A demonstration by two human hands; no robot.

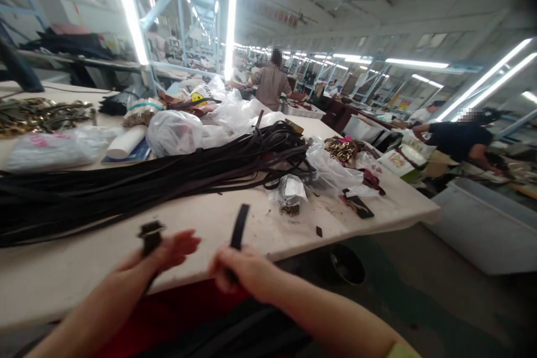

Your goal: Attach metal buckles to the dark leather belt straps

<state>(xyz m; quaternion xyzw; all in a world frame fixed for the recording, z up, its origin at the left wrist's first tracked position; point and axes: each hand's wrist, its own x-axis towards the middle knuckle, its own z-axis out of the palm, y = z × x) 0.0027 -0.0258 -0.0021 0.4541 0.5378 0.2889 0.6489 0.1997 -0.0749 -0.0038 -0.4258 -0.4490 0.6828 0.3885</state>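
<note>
Near the table's front edge, my left hand (163, 257) holds a dark strap with a metal buckle (151, 230) between thumb and palm, its fingertips stretched to the right. My right hand (239, 271) is closed round a black strap (240, 226), whose free end points up. The two hands are apart. Behind them a long bundle of black straps (168, 182) lies across the pale table (188, 215). A small clear bag of metal parts (291, 196) sits to the right of the bundle's end.
Plastic bags (174, 131), a white roll (126, 141) and brass-coloured hardware (42, 114) lie behind the straps. More hardware (340, 150) is at the right. Beyond the table's right end stands a grey bin (482, 224). A person (271, 84) stands ahead; another (455, 137) bends at the right.
</note>
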